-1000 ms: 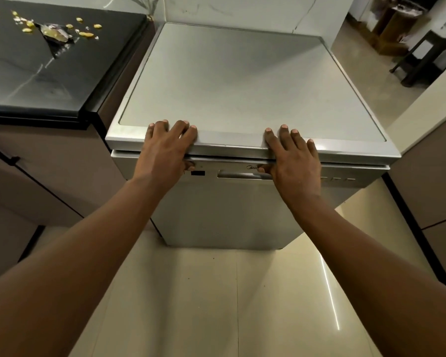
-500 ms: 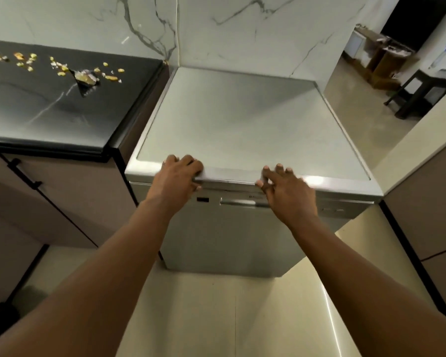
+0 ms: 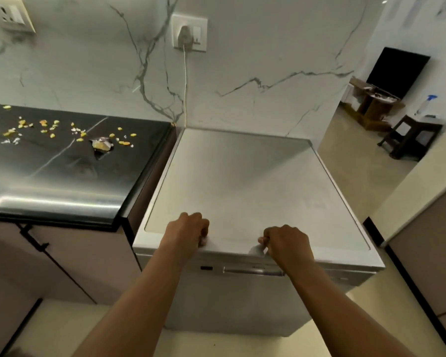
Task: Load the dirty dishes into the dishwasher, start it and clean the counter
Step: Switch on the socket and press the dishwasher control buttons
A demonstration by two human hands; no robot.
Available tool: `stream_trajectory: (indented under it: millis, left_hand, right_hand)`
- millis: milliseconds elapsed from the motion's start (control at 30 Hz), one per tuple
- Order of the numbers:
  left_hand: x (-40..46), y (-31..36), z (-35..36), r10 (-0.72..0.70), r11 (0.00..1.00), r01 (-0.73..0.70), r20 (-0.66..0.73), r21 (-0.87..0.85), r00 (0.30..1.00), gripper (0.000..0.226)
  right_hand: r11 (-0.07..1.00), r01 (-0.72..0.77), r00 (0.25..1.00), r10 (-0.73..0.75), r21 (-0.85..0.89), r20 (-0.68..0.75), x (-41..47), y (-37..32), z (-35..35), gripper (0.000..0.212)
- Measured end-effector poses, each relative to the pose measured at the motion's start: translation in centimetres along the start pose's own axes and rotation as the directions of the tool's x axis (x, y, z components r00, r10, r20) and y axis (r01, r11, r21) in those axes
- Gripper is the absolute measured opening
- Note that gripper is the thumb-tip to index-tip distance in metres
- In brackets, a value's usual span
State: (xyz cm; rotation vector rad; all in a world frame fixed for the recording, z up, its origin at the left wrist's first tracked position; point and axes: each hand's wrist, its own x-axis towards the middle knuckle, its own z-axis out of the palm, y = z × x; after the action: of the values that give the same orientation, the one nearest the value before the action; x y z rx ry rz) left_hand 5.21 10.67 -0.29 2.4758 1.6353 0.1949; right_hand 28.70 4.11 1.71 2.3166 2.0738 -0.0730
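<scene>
Both hands curl over the front top edge of a silver dishwasher (image 3: 253,191): left hand (image 3: 188,231) & right hand (image 3: 289,243), fingers bent, gripping the lip. Dishwasher stands w/ door facing the viewer, right beside a black counter (image 3: 62,181) strewn w/ yellow crumbs (image 3: 52,127); its handle (image 3: 253,271) runs left-right.

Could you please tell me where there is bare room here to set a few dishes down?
The dishwasher top is bare from the wall back to the two hands, left hand and right hand, at its front edge. The black counter is free along its near half; its far half is crowded with food scraps.
</scene>
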Motion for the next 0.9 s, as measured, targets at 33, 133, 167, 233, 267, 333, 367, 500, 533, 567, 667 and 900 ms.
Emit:
stream_trajectory:
  millis: [33,133,167,233,267,333,367,500,533,567,667,900]
  left_hand:
    - [0.3,0.2,-0.4,0.025,0.999,-0.026,0.022,0.029,0.999,0.011]
    - [1.6,0.6,-1.8,0.054,0.992,-0.07,0.154,0.105,0.987,0.014]
    - [2.1,0.6,-2.2,0.037,0.991,-0.065,0.224,0.118,0.974,0.02]
    - [3.6,0.4,-3.0,0.01,0.991,-0.059,0.378,0.117,0.926,0.033]
    - [3.2,0.6,-3.1,0.002,0.992,-0.061,0.459,0.113,0.889,0.039]
    - [6.0,0.4,-3.8,0.031,0.987,-0.112,0.544,0.117,0.839,0.046]
    - [6.0,0.6,-3.7,0.057,0.979,-0.159,0.589,0.124,0.806,0.047]
    - [11.3,-1.9,-5.7,0.045,0.981,-0.138,0.528,0.139,0.848,0.044]
    - [12.9,-2.8,-6.6,0.044,0.983,-0.122,0.469,0.138,0.882,0.042]
    - [14.2,-3.7,-7.2,0.046,0.986,-0.108,0.411,0.13,0.91,0.04]
    - [17.2,-5.7,-9.2,0.022,0.99,-0.055,0.241,0.129,0.97,0.04]
    - [25.3,-10.7,-13.8,0.004,0.992,0.016,-0.154,0.128,0.988,0.044]
  right_hand:
    - [1.0,0.016,1.0,-0.016,-0.016,0.015,0.5,-0.1,-0.2,0.026]
    - [0.994,0.076,0.995,-0.07,-0.083,0.077,2.5,-0.7,-1.2,0.031]
    - [0.989,0.093,0.991,-0.081,-0.111,0.106,3.2,-1.1,-1.5,0.033]
    - [0.977,0.138,0.981,-0.113,-0.16,0.16,5.1,-1.9,-2.2,0.033]
    - [0.972,0.156,0.971,-0.117,-0.178,0.209,5.1,-2.3,-2.1,0.03]
    - [0.96,0.202,0.951,-0.145,-0.193,0.274,8.4,-2.5,-2.4,0.025]
    - [0.957,0.201,0.941,-0.129,-0.209,0.312,8.3,-2.6,-2.3,0.026]
    - [0.993,0.121,0.96,-0.117,0.0,0.254,13.4,-2.3,-2.9,0.031]
    - [0.989,0.142,0.965,-0.145,0.028,0.218,15.0,-2.2,-3.4,0.028]
    - [0.986,0.16,0.97,-0.164,0.042,0.179,16.3,-2.1,-3.5,0.024]
    - [0.979,0.189,0.981,-0.192,0.077,0.038,19.6,-2.4,-3.7,0.014]
    - [0.973,0.23,0.915,-0.219,-0.007,-0.339,28.4,-5.3,-5.7,0.041]
